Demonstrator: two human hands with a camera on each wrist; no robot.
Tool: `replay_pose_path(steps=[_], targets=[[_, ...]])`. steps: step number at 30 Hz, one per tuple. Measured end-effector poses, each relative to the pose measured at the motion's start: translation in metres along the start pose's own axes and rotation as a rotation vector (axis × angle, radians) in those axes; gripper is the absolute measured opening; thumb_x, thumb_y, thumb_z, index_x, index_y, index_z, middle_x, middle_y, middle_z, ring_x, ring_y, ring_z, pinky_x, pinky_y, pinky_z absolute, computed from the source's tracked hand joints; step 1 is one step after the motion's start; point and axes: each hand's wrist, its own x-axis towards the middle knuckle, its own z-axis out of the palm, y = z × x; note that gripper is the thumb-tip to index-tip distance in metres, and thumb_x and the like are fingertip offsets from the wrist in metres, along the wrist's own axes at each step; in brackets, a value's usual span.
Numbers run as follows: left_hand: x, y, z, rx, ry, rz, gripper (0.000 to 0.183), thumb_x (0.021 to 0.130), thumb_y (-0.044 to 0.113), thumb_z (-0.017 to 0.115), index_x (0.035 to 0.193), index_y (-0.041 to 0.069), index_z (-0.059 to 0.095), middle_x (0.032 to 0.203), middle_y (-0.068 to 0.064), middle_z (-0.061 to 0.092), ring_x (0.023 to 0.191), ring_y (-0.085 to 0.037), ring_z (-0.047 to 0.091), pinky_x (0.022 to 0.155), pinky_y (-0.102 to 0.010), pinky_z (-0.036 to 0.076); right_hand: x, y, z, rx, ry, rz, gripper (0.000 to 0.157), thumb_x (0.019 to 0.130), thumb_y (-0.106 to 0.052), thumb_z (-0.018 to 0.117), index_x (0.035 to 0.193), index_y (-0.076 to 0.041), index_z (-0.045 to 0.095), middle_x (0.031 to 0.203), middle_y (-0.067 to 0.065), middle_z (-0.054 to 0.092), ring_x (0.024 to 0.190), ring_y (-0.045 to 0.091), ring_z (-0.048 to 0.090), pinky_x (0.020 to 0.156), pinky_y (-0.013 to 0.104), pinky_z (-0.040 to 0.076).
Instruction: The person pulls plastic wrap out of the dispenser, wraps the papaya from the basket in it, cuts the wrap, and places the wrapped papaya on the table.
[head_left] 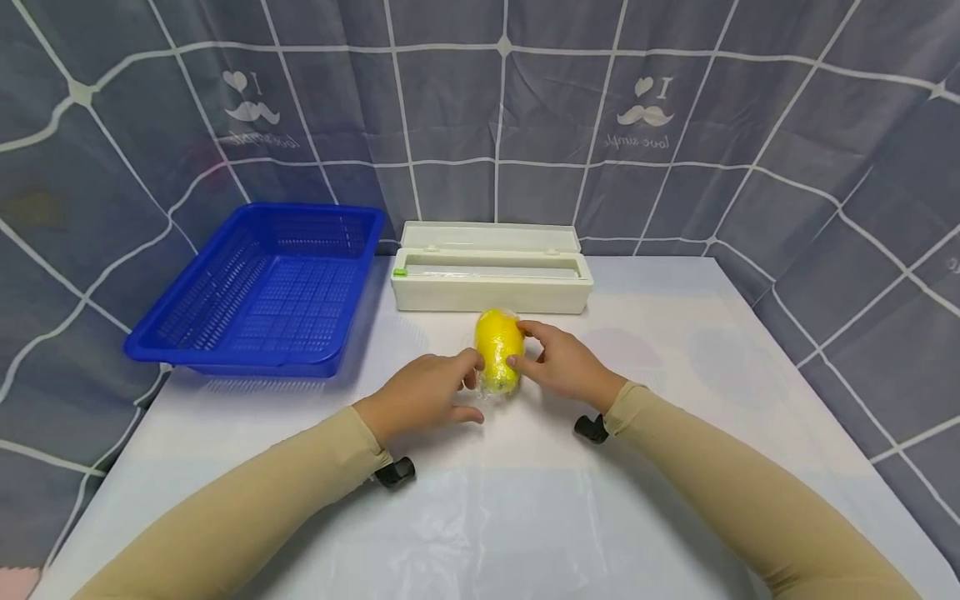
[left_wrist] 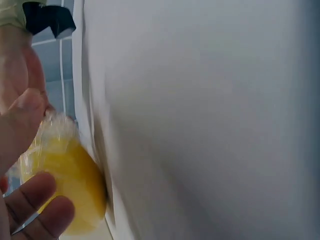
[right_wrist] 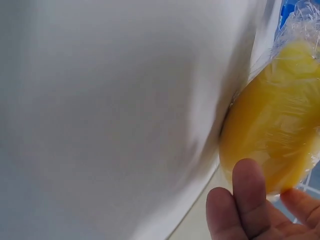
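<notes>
A yellow oblong fruit (head_left: 498, 348) wrapped in clear cling film lies on the white table in the middle of the head view. Crinkled film (left_wrist: 59, 126) gathers at its near end. My right hand (head_left: 566, 360) holds the fruit from the right, thumb on its side and fingers (right_wrist: 248, 187) round its far end. On the other side, my left hand (head_left: 431, 390) has bent fingers against or very close to the fruit, with its thumb stretched out apart near the gathered film. The right wrist view shows the wrapped fruit (right_wrist: 277, 120) up close, its film end upward.
Behind the fruit stands a long white cling film box (head_left: 491, 293), its lid (head_left: 491, 236) raised and a roll inside. A blue slotted basket (head_left: 232, 360) sits at the back left. Grey curtains with white lines surround the table (head_left: 510, 517).
</notes>
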Motion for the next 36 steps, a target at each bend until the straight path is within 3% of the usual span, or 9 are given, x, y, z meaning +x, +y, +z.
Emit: replay_pose_path(steps=[5, 11, 17, 20, 23, 27, 32, 36], targets=[[0.002, 0.007, 0.007, 0.0, 0.081, 0.065, 0.047, 0.091, 0.026, 0.084, 0.131, 0.017, 0.061, 0.1, 0.005, 0.075, 0.078, -0.012, 0.066, 0.081, -0.034, 0.057, -0.003, 0.002, 0.0, -0.021, 0.013, -0.008, 0.071, 0.101, -0.041, 0.068, 0.156, -0.002, 0.046, 0.157, 0.018, 0.054, 0.102, 0.026, 0.071, 0.09, 0.043, 0.061], [0.002, 0.005, 0.011, -0.003, 0.172, 0.155, 0.02, 0.094, 0.008, 0.076, 0.113, 0.013, 0.073, 0.099, 0.004, 0.077, 0.085, -0.011, 0.07, 0.083, -0.031, 0.059, -0.007, -0.002, 0.006, -0.069, 0.07, -0.065, 0.069, 0.098, -0.037, 0.075, 0.151, -0.001, 0.05, 0.153, 0.018, 0.051, 0.11, 0.03, 0.067, 0.091, 0.043, 0.06], [0.002, 0.002, 0.012, 0.023, 0.182, 0.164, 0.007, 0.095, 0.014, 0.077, 0.102, 0.018, 0.079, 0.101, 0.005, 0.075, 0.088, -0.011, 0.068, 0.084, -0.031, 0.059, -0.011, -0.007, 0.011, -0.13, 0.14, -0.259, 0.047, 0.096, -0.023, 0.078, 0.136, -0.003, 0.063, 0.143, 0.015, 0.056, 0.128, 0.033, 0.061, 0.111, 0.048, 0.053], [0.001, 0.001, 0.012, -0.003, 0.189, 0.154, 0.006, 0.096, 0.016, 0.077, 0.101, 0.019, 0.078, 0.105, 0.005, 0.074, 0.091, -0.011, 0.069, 0.085, -0.031, 0.059, -0.013, -0.008, 0.013, -0.178, 0.162, -0.359, 0.031, 0.096, -0.016, 0.078, 0.124, -0.006, 0.072, 0.135, 0.012, 0.062, 0.127, 0.03, 0.062, 0.112, 0.045, 0.052], [0.001, 0.0, 0.012, -0.04, 0.194, 0.146, 0.006, 0.097, 0.015, 0.076, 0.102, 0.018, 0.078, 0.107, 0.005, 0.074, 0.093, -0.011, 0.07, 0.086, -0.031, 0.059, -0.016, -0.009, 0.012, -0.19, 0.155, -0.434, 0.024, 0.094, -0.014, 0.079, 0.116, -0.009, 0.075, 0.13, 0.01, 0.065, 0.126, 0.029, 0.061, 0.111, 0.043, 0.052], [0.001, 0.0, 0.011, -0.06, 0.188, 0.143, 0.007, 0.097, 0.014, 0.075, 0.103, 0.017, 0.077, 0.106, 0.006, 0.075, 0.093, -0.009, 0.069, 0.085, -0.03, 0.059, -0.02, -0.01, 0.011, -0.209, 0.095, -0.475, 0.033, 0.09, -0.021, 0.083, 0.12, -0.011, 0.074, 0.134, 0.01, 0.064, 0.128, 0.029, 0.06, 0.108, 0.044, 0.054], [0.0, -0.003, 0.009, -0.062, 0.179, 0.112, 0.01, 0.097, 0.018, 0.077, 0.107, 0.017, 0.077, 0.11, 0.005, 0.074, 0.093, -0.012, 0.07, 0.085, -0.03, 0.06, -0.021, -0.008, 0.007, -0.288, 0.03, -0.459, 0.05, 0.085, -0.03, 0.09, 0.129, -0.013, 0.07, 0.144, 0.01, 0.058, 0.135, 0.029, 0.056, 0.109, 0.042, 0.053], [-0.001, -0.006, 0.008, -0.058, 0.109, 0.054, 0.022, 0.094, 0.02, 0.081, 0.114, 0.017, 0.072, 0.114, 0.005, 0.072, 0.094, -0.013, 0.071, 0.085, -0.03, 0.06, -0.02, -0.008, 0.007, -0.365, 0.01, -0.474, 0.066, 0.079, -0.036, 0.095, 0.131, -0.011, 0.063, 0.145, 0.012, 0.055, 0.136, 0.031, 0.052, 0.114, 0.043, 0.05]])
